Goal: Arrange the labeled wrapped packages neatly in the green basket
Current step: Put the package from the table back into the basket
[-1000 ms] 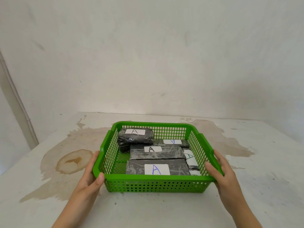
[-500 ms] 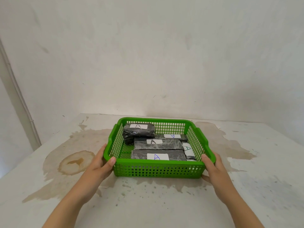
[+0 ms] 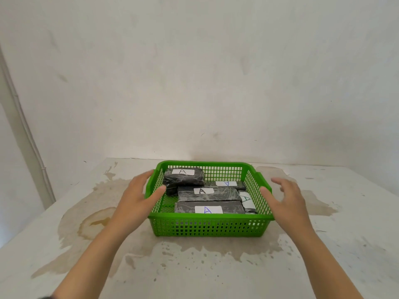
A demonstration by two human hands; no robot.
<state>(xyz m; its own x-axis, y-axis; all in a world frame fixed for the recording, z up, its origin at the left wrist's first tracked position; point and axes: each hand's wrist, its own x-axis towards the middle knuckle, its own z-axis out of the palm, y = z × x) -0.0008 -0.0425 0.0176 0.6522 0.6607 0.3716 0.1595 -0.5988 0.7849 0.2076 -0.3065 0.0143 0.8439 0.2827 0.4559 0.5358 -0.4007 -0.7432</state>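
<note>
The green basket (image 3: 207, 226) stands on the white table, holding several black wrapped packages with white "A" labels. A flat one (image 3: 228, 207) lies along the front, another (image 3: 222, 194) behind it, a bulky one (image 3: 183, 178) at the back left, and a narrow one (image 3: 247, 199) along the right wall. My left hand (image 3: 138, 195) hovers at the basket's left rim with fingers spread, thumb over the edge. At the right rim my right hand (image 3: 287, 199) is also spread. Neither hand grips anything.
The table top (image 3: 216, 266) is white with large brown stains around the basket. A plain wall rises behind the table's back edge. A pipe (image 3: 26, 134) runs down the wall at the left.
The basket has been pushed away from me toward the wall. Both hands, which held its sides, have let go and now hover with fingers spread beside the rims.
</note>
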